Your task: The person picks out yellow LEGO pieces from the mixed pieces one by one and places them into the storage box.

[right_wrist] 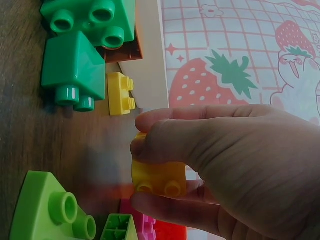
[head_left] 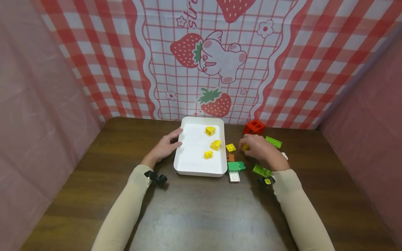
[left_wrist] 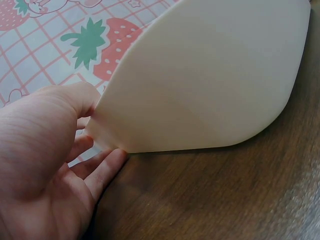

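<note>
Glossy yellow plastic: one studded block (right_wrist: 159,172) sits pinched in the right hand (head_left: 260,148), above the wood-grain table (head_left: 194,216), right of a round-cornered white tray (head_left: 198,173) whose smooth side the left hand (head_left: 164,146) touches, fingers loosely spread.

**Checked cloth (head_left: 110,62) behind a dark wooden table (head_left: 188,216)**

The red-and-white cloth hangs along the table's far edge, gingham at both sides. Its middle panel (head_left: 204,79) carries a thin red grid between wavy borders, printed with strawberries (head_left: 216,104), small flowers (head_left: 265,29) and a white cartoon animal (head_left: 226,59) lying on its side – the lettering (head_left: 192,14) runs sideways too. Plain pink fabric drapes the left wall (head_left: 37,122) and the right wall (head_left: 367,104). The tabletop is brown, wood-grained, rounded at the far corners – a soft pale sheen spreads over its near middle.
</note>
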Demonstrator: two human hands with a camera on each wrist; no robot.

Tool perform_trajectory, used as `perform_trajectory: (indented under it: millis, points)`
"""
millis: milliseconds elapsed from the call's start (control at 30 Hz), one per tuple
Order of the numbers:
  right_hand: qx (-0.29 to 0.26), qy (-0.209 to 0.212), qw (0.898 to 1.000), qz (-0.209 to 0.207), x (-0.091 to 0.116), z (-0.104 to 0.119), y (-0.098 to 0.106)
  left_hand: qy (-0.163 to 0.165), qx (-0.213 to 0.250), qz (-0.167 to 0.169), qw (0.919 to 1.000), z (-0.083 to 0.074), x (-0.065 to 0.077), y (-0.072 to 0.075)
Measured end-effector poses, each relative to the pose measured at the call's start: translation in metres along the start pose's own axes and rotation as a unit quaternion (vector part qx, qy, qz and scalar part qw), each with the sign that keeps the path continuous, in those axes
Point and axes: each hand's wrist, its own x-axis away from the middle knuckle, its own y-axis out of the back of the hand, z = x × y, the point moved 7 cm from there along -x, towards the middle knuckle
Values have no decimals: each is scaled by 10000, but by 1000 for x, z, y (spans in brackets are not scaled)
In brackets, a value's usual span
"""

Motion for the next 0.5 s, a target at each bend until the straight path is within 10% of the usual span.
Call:
perform_trajectory:
  millis: [500]
  points:
    - [66, 173, 9998, -57, -3, 5, 0, -153, -135, -42, 9998, -3, 0, 0]
